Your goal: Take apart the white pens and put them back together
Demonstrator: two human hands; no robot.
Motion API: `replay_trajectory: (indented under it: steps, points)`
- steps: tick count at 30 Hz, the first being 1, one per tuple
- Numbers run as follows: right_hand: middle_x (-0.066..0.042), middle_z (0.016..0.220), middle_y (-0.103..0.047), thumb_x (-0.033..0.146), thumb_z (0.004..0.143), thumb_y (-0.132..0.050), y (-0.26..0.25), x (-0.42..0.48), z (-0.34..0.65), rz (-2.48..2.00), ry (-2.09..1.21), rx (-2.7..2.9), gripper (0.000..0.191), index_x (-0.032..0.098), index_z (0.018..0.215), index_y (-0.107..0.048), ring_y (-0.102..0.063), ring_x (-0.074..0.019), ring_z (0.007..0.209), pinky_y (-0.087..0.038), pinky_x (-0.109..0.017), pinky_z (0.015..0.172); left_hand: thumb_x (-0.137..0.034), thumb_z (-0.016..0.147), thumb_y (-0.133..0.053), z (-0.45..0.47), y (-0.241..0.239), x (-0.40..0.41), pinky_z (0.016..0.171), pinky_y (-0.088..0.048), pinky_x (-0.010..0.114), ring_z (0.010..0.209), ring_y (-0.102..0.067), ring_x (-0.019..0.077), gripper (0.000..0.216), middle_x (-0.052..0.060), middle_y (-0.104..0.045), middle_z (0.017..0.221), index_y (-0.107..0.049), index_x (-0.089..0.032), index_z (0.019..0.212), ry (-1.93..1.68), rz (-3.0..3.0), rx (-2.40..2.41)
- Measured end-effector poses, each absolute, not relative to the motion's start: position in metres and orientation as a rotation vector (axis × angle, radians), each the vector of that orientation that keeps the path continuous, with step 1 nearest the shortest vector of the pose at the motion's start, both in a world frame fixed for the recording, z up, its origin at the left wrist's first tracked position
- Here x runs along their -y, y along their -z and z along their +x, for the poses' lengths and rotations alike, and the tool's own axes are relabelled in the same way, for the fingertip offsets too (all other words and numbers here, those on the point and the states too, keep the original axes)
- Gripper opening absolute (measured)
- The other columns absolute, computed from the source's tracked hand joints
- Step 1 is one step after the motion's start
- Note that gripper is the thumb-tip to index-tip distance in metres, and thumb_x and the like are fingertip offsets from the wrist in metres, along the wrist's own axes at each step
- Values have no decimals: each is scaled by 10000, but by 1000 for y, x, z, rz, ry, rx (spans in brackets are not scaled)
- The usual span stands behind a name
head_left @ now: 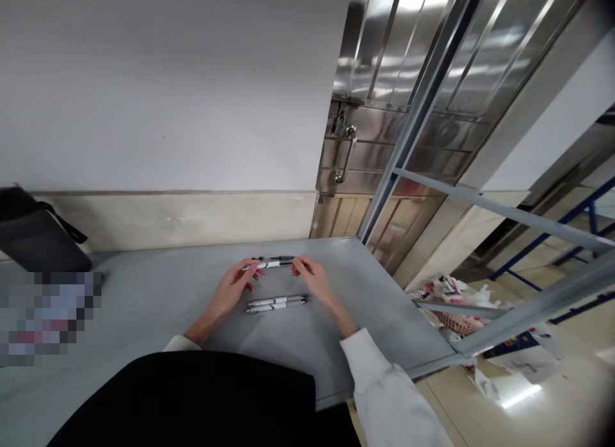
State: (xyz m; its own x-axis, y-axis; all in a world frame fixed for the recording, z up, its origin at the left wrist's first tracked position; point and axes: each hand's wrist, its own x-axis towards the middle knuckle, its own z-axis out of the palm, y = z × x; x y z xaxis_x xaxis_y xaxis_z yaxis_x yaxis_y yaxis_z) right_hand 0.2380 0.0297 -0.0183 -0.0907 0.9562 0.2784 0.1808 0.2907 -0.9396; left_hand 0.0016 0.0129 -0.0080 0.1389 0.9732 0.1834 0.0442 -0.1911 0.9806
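Observation:
Between my two hands a white pen (270, 264) with a dark right-hand part is held level, just above the grey tabletop. My left hand (236, 280) pinches its white end. Closed fingertips of my right hand (311, 276) are on its dark end. Right behind it lies a dark, slim pen-like piece (284, 258), partly hidden. Nearer to me, two white pens (276, 304) with dark tips lie side by side, pointing right. Whether the held pen's parts are joined is too small to tell.
The grey table (158, 300) meets a wall (168, 219) at the back. A black bag (41, 232) and a blurred-out patch (52, 316) are at left. A metal frame (413, 127) rises at the right edge; beyond it, a basket (459, 322) sits among plastic bags.

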Motion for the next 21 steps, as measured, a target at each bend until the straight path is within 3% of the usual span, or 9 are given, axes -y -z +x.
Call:
replay_trajectory:
  steps: [8,21]
  points:
    - [-39,663,-654,687,920,-496,15,-36,260,-1257,-747,1341,518,239,685,-604,-639,-223,665,-504,-368,705,-680,794,-702,1,6,-12,595,-512,257,843,-653,221,543,97,-748,941,-731,-180,1002,-1278,1395,-1099]
    - [-84,1012,-736,544,947,-594,2,-22,252,-1113,-602,1419,300,270,1001,-702,-713,-266,863,-558,-419,832,-640,833,-664,-1,14,-16,588,-509,264,809,-648,213,488,93,-745,942,-731,-194,1020,-1191,1469,-1101]
